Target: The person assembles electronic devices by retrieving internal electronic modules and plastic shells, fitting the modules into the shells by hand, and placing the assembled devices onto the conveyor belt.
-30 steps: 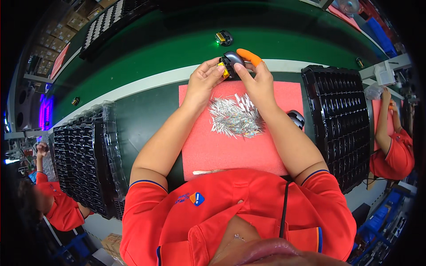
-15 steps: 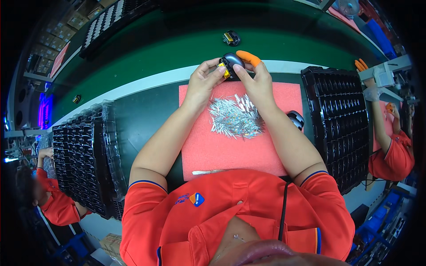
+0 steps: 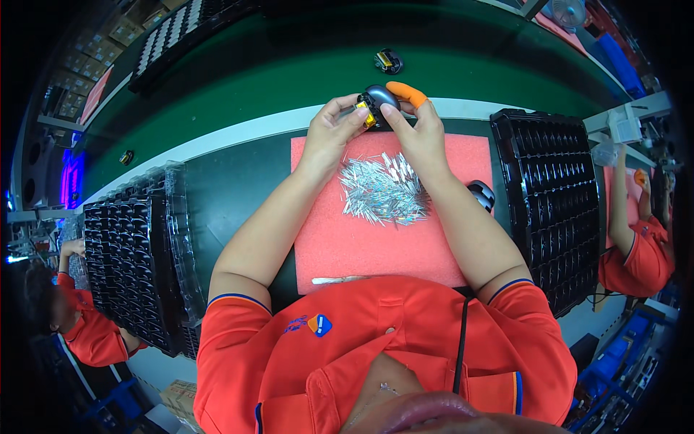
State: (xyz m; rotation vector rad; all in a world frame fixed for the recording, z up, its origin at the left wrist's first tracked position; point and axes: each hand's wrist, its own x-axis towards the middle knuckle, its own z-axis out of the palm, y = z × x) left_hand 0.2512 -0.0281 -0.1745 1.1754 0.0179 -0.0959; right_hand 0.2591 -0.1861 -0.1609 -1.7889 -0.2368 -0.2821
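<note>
Both my hands hold a partly open computer mouse above the far edge of a pink foam mat. It has a dark, glossy rounded shell and a yellow part showing on its left. My left hand pinches the side by the yellow part, between thumb and fingers. On the shell's right side presses the thumb of my right hand; an orange finger cot covers one of its fingers. Below my hands, a pile of thin silvery strips lies on the mat. A dark mouse-shaped piece sits beside my right forearm.
Beyond the mat runs a green conveyor belt, carrying another open mouse and a small piece. Stacked black trays stand left and right. A pale slim tool lies near my chest. Co-workers are at both sides.
The open mouse and the small piece on the belt have shifted right. The co-worker's raised hand at the right has moved. My hands keep almost the same hold.
</note>
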